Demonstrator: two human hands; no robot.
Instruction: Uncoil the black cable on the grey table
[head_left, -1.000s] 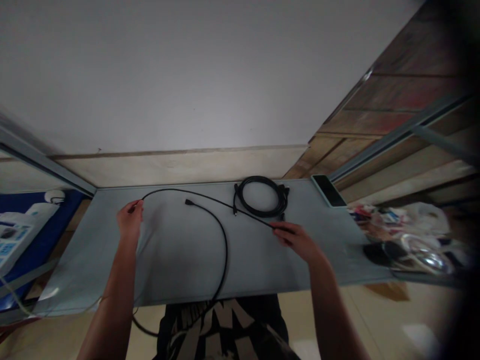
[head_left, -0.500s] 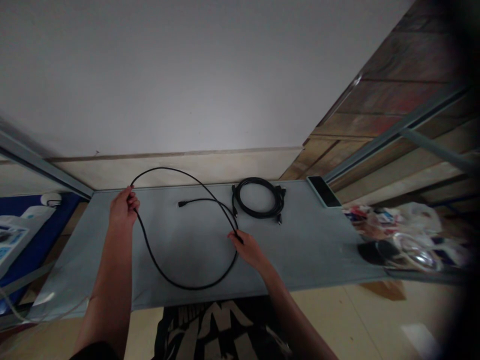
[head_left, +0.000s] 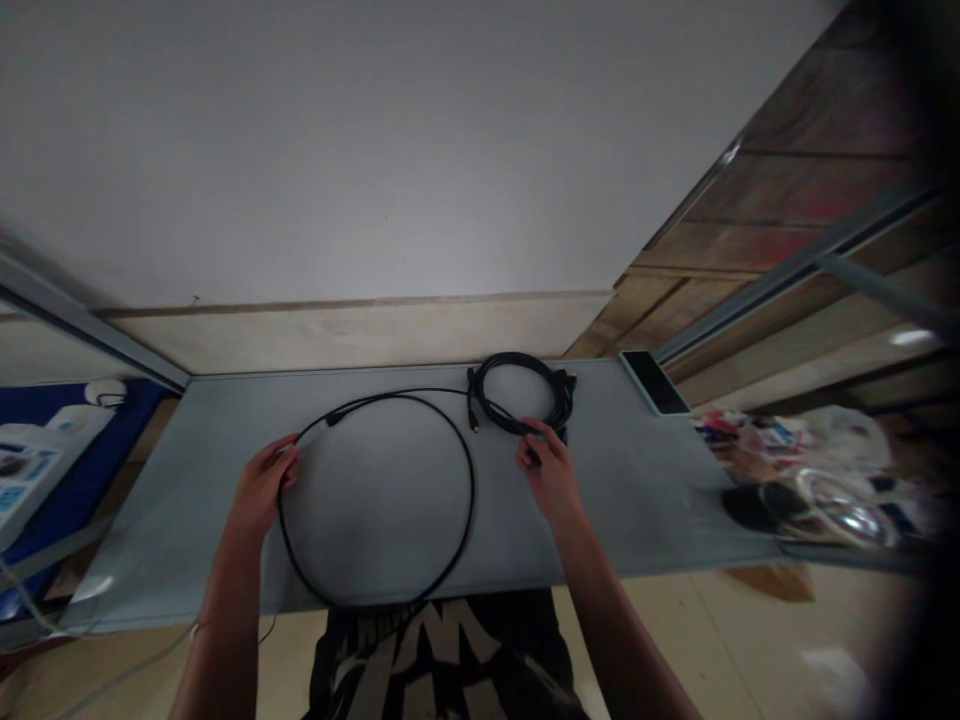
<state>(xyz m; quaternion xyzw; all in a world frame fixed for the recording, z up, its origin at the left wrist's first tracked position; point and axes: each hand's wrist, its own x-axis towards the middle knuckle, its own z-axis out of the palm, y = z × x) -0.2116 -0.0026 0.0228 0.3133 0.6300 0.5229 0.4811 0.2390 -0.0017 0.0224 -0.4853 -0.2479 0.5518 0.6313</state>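
Note:
A black cable (head_left: pixel 471 490) lies in a wide single loop on a grey cloth-topped table, its near side reaching the front edge by my shirt. My left hand (head_left: pixel 266 485) is closed on the loop's left side. One plug (head_left: pixel 334 418) of this cable lies near the loop's top left. A thin strand runs right from there, across a coiled black cable (head_left: pixel 566 400) with several plugs. At the coil's near edge my right hand (head_left: pixel 546 465) is closed with a black cable between its fingers; whether it also touches the coil is unclear.
A phone (head_left: pixel 654 382) lies at the table's back right corner. Plastic bags and a dark cup-like object (head_left: pixel 754 507) sit at the right end. Metal posts rise at both sides, and a pale wall panel (head_left: pixel 375 330) stands behind. A white device (head_left: pixel 37 470) is at far left.
My right hand has moved right and slightly up from the loop to the coil's near edge. My left hand has come down and right. The loop has shifted nearer, and the plug left.

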